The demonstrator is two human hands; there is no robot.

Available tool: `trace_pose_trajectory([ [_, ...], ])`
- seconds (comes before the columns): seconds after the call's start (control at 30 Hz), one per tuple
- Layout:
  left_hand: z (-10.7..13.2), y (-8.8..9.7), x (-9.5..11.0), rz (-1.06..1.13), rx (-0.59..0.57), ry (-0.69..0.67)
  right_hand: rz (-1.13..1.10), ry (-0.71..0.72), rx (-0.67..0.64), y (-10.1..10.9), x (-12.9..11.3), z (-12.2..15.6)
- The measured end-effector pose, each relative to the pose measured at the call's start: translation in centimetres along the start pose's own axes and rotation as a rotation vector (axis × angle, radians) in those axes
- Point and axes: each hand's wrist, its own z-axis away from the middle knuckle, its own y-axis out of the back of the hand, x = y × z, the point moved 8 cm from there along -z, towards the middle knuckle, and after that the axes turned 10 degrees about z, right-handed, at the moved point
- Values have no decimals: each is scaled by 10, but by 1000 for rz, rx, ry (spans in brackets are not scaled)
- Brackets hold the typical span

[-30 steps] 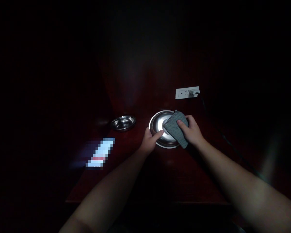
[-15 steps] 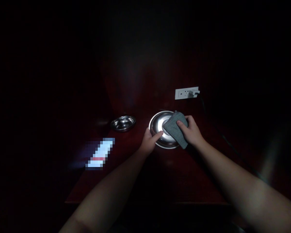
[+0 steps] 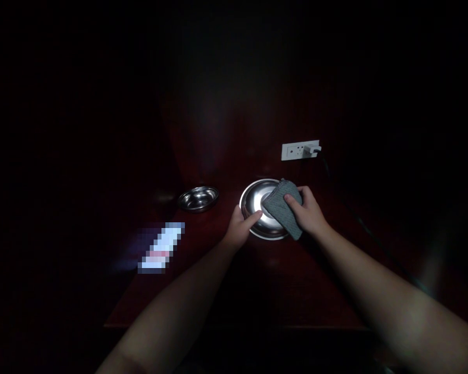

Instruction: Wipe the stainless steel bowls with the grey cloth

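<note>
A shiny steel plate (image 3: 253, 200) lies on the dark red wooden table (image 3: 257, 280). My left hand (image 3: 239, 226) grips the plate's near left rim, thumb lying across the inside. My right hand (image 3: 308, 210) is closed on a folded grey cloth (image 3: 283, 208) and presses it onto the right half of the plate. The room is very dark and only the middle of the table is lit.
A smaller steel bowl (image 3: 198, 198) sits to the left of the plate. A blurred bright rectangle (image 3: 160, 248) lies at the table's left edge. A white socket strip (image 3: 299, 150) with a plug and a dark cable lies behind the plate.
</note>
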Motion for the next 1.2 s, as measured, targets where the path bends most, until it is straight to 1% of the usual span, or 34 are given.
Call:
trace_pose_trajectory([
  [0.37, 0, 0, 2, 21, -6, 1, -17, -2, -4, -2, 3, -1],
  [0.6, -1, -1, -1, 17, -53, -12, -34, 5, 8, -1, 3, -1],
  [0.83, -1, -4, 7, 33, -71, -82, -38, 6, 2, -1, 2, 0],
  [1.03, -1, -4, 5, 36, -75, -66, -29, -1, -9, -2, 4, -1],
  [1.13, -1, -5, 4, 37, -97, -64, -33, -5, -1, -2, 5, -1],
  [1.2, -1, -7, 5, 46, -136, -80, -39, -8, 14, -1, 5, -1],
])
